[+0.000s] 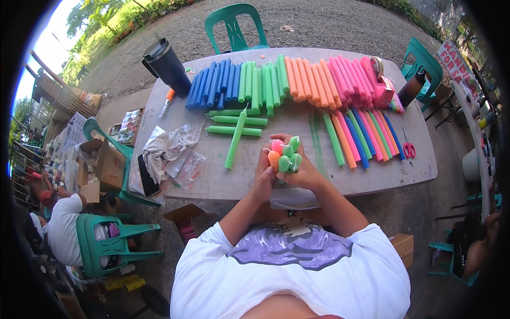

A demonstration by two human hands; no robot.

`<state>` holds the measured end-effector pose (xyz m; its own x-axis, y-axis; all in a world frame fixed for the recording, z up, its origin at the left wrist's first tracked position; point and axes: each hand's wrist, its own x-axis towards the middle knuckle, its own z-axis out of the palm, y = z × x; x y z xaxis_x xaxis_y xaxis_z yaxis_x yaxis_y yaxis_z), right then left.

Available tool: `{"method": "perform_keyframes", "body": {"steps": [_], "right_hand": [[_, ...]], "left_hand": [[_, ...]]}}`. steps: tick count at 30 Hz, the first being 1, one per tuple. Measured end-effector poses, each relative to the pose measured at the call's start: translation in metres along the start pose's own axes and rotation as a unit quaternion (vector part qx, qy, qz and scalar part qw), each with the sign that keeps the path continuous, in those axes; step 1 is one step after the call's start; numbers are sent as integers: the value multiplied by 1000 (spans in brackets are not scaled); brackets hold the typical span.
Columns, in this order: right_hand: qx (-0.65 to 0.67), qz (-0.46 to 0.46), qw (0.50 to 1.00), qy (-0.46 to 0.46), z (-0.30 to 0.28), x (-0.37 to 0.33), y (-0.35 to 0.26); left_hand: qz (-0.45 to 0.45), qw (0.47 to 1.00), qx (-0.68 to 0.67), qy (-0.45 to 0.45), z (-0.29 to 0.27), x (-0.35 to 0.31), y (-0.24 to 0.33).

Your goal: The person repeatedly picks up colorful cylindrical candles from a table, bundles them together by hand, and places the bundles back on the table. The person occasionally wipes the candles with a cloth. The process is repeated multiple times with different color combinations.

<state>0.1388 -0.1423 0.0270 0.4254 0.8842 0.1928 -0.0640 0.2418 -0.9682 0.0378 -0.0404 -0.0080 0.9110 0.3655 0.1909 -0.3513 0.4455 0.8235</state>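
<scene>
Both my hands are wrapped round one upright bundle of candles (287,158) at the near edge of the table. From above I see their tips: several green, one orange, one pink. My left hand (263,178) closes on the left side, its thumb by the orange candle. My right hand (309,174) closes on the right side; the candles' lower ends are hidden. Just beyond lie loose green candles (237,139), one crossing the others. To the right, a row of mixed-colour candles (350,138) lies side by side.
Rows of blue candles (212,85), green candles (263,82), orange candles (312,80) and pink candles (350,77) line the far side. A pink tape dispenser (380,90), scissors (409,149), a dark tumbler (169,69) and plastic wrap with cloth (172,154) share the table (319,183).
</scene>
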Motion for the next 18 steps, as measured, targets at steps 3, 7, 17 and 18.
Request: {"method": "perform_keyframes", "body": {"steps": [3, 7, 17, 18], "right_hand": [[-33, 10, 999, 8, 3, 0, -2], [-26, 13, 999, 37, -2, 0, 3], [15, -16, 1000, -8, -5, -3, 13], [16, -22, 1000, -3, -4, -3, 13]], "left_hand": [[56, 995, 86, 4, -4, -3, -6], [73, 983, 168, -20, -3, -3, 0], [129, 962, 241, -28, 1, 3, -3], [113, 965, 235, -24, 3, 3, -3]]}}
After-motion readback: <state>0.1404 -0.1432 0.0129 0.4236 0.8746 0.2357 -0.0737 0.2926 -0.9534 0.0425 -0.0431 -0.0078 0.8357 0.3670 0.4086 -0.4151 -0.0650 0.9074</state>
